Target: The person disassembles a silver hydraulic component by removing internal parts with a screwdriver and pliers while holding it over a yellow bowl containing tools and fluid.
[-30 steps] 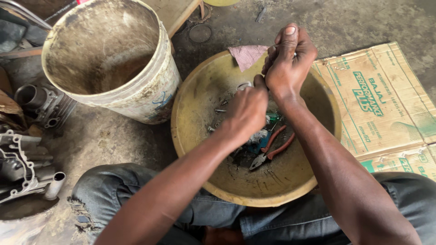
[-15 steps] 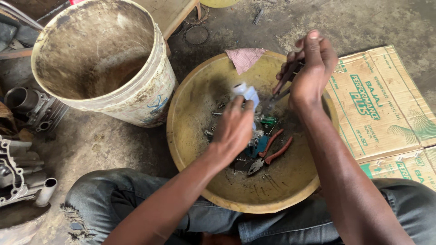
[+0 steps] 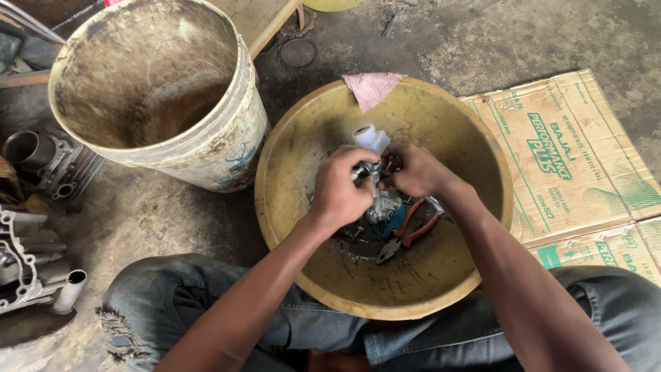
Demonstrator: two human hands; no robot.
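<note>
Jeans-covered knees (image 3: 206,303) are sitting closest to the camera, right at the near rim of a grimy yellow basin (image 3: 303,145) on the concrete floor. Over the basin's middle, the left hand (image 3: 341,189) and right hand (image 3: 413,171) are both gripping tight around a small metal part with a white cap (image 3: 370,138) — fingers fully closed on it. Red-handled pliers (image 3: 407,234) are lying in the oily bottom just below the hands. A pink rag (image 3: 372,87) is hanging over the far rim. A dirty white bucket (image 3: 200,151) is standing to the left, flattened cardboard (image 3: 564,151) is lying to the right — engine parts (image 3: 34,207) are sitting at the far left.
</note>
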